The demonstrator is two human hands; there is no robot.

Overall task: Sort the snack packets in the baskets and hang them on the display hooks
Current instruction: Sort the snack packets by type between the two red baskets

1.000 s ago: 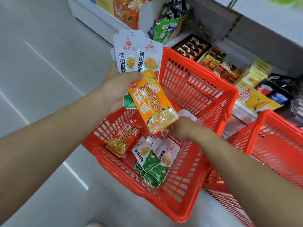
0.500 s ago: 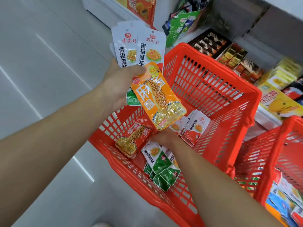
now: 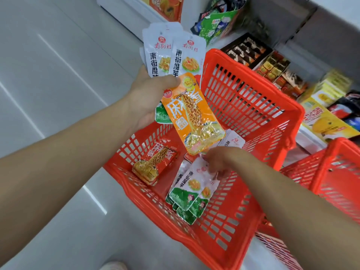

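White-and-green foil snack packets [image 3: 175, 55] and an orange foil packet [image 3: 192, 114], fanned in the gripping left hand [image 3: 148, 96] above a red slotted plastic basket [image 3: 257, 79]. More green-bottomed packets [image 3: 187, 191] and a red foil packet [image 3: 153, 164] on its floor, right hand [image 3: 218, 160] touching the former, fingers curled, grip impossible to tell. Second red basket [image 3: 342, 182] alongside.

Noted bright red, slotted in a grid, on the near basket [image 3: 251, 106] and the right basket [image 3: 335, 172]. Noted orange with yellow skewer print on the raised packet [image 3: 191, 114], white over green on the near packets [image 3: 187, 191], red on the left packet [image 3: 153, 162].
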